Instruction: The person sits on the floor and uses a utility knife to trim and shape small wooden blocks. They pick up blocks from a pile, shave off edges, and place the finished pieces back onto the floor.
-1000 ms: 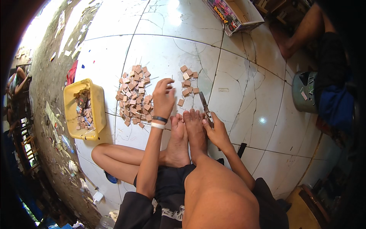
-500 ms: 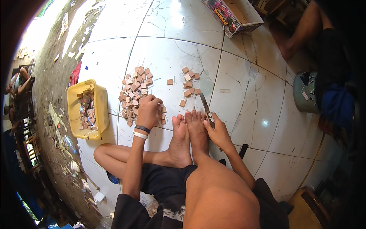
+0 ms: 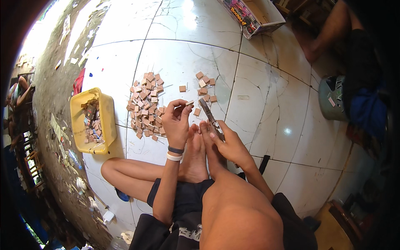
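Note:
My left hand (image 3: 176, 125) pinches a small wooden block (image 3: 190, 103) between thumb and fingertips. In my right hand (image 3: 230, 143) is a dark metal pair of pliers (image 3: 206, 109), its jaws pointing up and left beside the block. A thin pale pin seems to run from the block toward the jaws; whether they touch, I cannot tell. Left of my hands lies a heap of square wooden blocks (image 3: 143, 104), many with thin pins sticking out. Beyond the pliers sits a smaller group of blocks (image 3: 203, 82), with one lone block (image 3: 182, 88) to its left.
A yellow plastic tub (image 3: 109, 125) with blocks and a dark item stands at the left. An open printed carton (image 3: 258, 30) lies at the far right. Another person's leg (image 3: 329, 39) and a grey-green bucket (image 3: 327, 109) are at the right. Cracked white tiles (image 3: 266, 108) cover the floor.
My left hand has come away from the heap, moving right with a block in its fingertips. The pliers have shifted left toward it.

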{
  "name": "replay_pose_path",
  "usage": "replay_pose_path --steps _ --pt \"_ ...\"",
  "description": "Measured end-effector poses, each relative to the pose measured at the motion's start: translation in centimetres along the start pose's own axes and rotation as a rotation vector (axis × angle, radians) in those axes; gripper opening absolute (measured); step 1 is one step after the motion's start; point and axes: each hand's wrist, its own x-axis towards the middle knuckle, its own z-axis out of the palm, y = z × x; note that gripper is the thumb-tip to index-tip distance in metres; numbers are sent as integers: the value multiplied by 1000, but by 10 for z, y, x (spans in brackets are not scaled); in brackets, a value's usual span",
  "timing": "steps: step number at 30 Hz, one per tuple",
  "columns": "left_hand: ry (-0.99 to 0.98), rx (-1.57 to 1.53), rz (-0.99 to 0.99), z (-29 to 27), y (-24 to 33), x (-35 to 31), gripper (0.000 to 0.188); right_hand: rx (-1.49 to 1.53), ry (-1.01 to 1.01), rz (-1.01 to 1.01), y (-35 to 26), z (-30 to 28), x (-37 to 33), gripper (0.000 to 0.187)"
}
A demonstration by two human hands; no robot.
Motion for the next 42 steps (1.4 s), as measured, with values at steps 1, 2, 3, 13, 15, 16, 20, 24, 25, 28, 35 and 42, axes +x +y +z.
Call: replay_pose_path --steps 1,2,3,13,15,16,20,24,25,28,35,42 --pt "-10 -4 3 2 1 -2 12 -3 12 -20 -1 1 0 45" --pt "-12 0 -6 4 2 -3 12 -9 18 -26 -1 2 0 45" --pt "-11 3 -14 5 2 -4 12 -6 20 -29 -1 3 0 45" --pt "-26 72 15 0 -2 -4 10 -64 45 -48 -1 9 -3 50" --pt "-26 106 34 0 -3 -4 10 -66 45 -53 -2 9 -3 48" --pt "-27 125 40 -1 -4 -4 10 -57 36 -48 -2 9 -4 46" --pt "-10 120 72 1 -5 -5 11 -77 40 -47 -2 8 -3 50" --pt "-16 150 68 1 -5 -5 13 -97 46 -36 -4 7 -2 49" --pt "-14 163 58 1 -5 -6 14 -105 46 -27 -3 7 -2 49" --pt "-31 51 110 4 -6 -5 20 -118 19 -9 -1 7 0 52" --pt "-39 17 92 8 -5 -5 19 -158 72 -105 11 21 2 64" --pt "-28 70 113 10 -4 -6 18 -171 87 -146 17 24 0 61"
